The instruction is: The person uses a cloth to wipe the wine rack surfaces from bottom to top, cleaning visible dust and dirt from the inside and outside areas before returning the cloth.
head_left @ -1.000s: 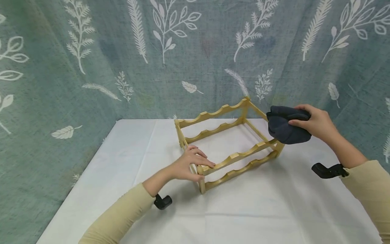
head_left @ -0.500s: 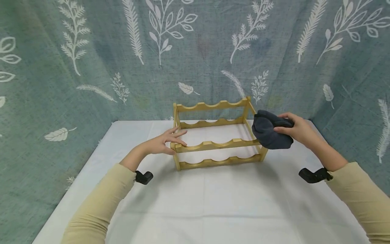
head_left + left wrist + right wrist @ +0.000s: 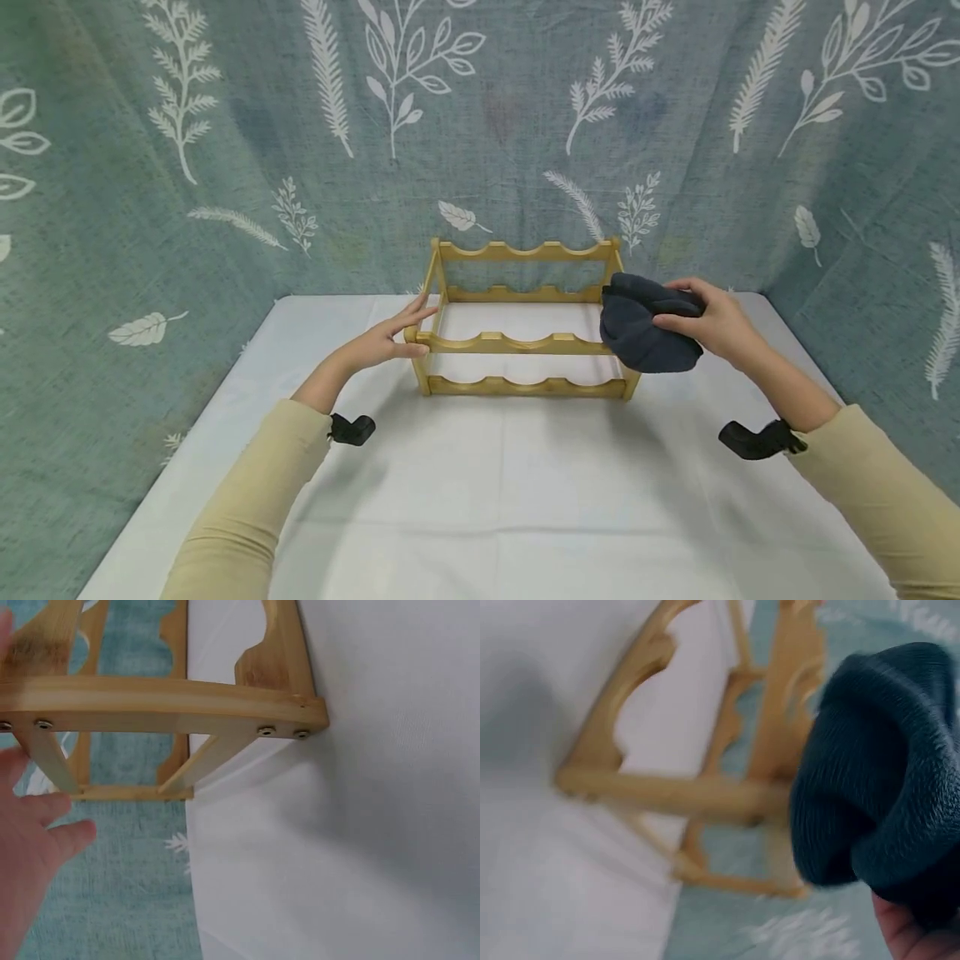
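Note:
A two-tier wooden wine rack [image 3: 517, 342] with scalloped rails stands on the white-covered table, its long side facing me. At its front left corner is my left hand [image 3: 382, 337], fingers spread and fairly straight. The thumb lies in front of the upper rail's end. In the left wrist view the fingers [image 3: 52, 817] appear beside the rack's end frame [image 3: 165, 705]; firm contact is hard to tell. My right hand [image 3: 708, 321] grips a bunched dark blue cloth [image 3: 648, 325]. This folded cloth [image 3: 885, 765] covers the rack's upper right front corner in the head view.
A white cloth [image 3: 495, 483] covers the table, reaching back to a green-blue leaf-patterned curtain [image 3: 480, 167] close behind the rack. Each wrist carries a small black camera mount, the left [image 3: 352, 430] and the right [image 3: 757, 440].
The rack has turned from a slant to nearly square with the table, its front left corner swinging back and leftward. Both hands moved left, the right one carrying the cloth.

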The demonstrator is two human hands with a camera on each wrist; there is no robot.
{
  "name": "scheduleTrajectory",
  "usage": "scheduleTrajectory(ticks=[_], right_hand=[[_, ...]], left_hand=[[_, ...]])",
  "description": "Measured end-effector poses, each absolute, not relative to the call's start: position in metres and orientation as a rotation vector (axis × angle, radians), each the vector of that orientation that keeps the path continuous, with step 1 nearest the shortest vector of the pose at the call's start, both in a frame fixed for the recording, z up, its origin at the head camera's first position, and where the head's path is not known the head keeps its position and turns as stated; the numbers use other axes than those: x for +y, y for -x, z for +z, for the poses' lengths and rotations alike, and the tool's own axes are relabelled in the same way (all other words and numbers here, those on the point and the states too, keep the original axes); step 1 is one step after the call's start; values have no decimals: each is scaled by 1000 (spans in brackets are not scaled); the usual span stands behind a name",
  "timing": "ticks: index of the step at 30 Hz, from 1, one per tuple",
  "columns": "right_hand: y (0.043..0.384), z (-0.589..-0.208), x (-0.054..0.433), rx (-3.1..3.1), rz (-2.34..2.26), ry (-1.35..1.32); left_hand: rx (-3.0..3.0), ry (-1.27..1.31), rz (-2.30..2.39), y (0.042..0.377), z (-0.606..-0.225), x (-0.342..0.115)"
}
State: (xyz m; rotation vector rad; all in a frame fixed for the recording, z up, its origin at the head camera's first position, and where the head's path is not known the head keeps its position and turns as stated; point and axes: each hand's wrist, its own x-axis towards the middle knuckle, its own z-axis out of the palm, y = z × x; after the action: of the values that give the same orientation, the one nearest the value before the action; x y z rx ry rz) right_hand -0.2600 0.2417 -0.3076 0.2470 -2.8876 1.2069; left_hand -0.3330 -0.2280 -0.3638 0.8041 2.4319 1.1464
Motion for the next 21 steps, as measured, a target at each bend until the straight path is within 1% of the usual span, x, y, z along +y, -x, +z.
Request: scheduleTrajectory(ticks=[2, 4, 7, 9, 12, 15, 18, 21], right_hand=[[250, -307, 229, -2829, 1162, -344], [240, -312, 210, -2759, 1138, -513], [228, -332, 173, -2686, 1124, -784], [226, -350, 144, -2665, 1091, -915], [229, -377, 98, -2673, 953, -1010], [240, -398, 50, -2607, 726, -1099], [254, -411, 9, -2465, 498, -1148], [264, -418, -17, -2399, 322, -1127]], left_hand=[[2449, -779, 1136, 332, -363, -227], [2466, -757, 1144, 330, -362, -225], [2474, -729, 1197, 323, -357, -219], [2469, -719, 1240, 318, -353, -215], [2477, -724, 1273, 312, -348, -212], [2503, -725, 1263, 317, -356, -215], [2508, -740, 1245, 325, -365, -218], [2501, -757, 1236, 331, -371, -218]])
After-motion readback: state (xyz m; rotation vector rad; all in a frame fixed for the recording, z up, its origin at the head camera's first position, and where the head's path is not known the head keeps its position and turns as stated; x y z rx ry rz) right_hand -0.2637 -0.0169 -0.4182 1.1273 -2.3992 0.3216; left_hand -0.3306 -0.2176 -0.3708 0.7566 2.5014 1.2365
